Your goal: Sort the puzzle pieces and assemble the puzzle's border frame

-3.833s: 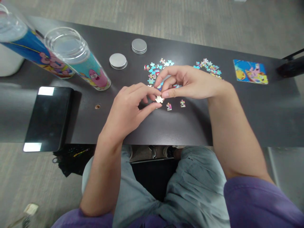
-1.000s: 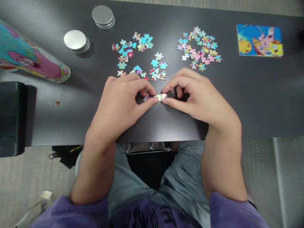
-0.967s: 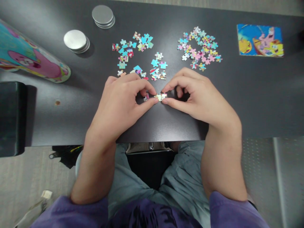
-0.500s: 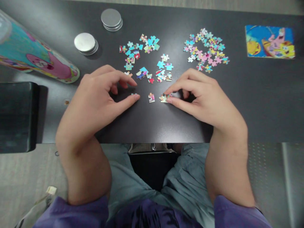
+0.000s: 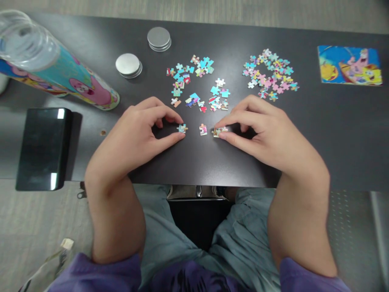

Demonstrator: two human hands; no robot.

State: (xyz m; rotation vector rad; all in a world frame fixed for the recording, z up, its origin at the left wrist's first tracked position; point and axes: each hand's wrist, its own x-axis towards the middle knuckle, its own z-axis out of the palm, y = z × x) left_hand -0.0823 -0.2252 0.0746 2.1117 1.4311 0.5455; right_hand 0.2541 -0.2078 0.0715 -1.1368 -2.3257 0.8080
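Note:
Between the thumb and forefinger of my left hand (image 5: pixel 142 129) is a small light-blue puzzle piece (image 5: pixel 182 128), flat on the dark table. My right hand (image 5: pixel 258 125) pinches a short strip of joined puzzle pieces (image 5: pixel 216 132) by its upper and lower edges; the fingertips cover part of it. A single pink and white puzzle piece (image 5: pixel 203 129) lies in the gap between the hands, touched by neither. Just beyond the fingers are loose puzzle pieces (image 5: pixel 193 99) in a scattered group.
A larger heap of puzzle pieces (image 5: pixel 275 77) lies at the back right, near a cartoon picture card (image 5: pixel 349 67). Stacked silver discs (image 5: pixel 127 65) stand back left, beside a tall printed bottle (image 5: pixel 88 89). A black box-like device (image 5: pixel 44 150) overhangs the front edge.
The view has shifted, so the table items appear farther right and lower. My left fingertips have closed in around the light-blue piece. My right hand keeps its pinch on the strip.

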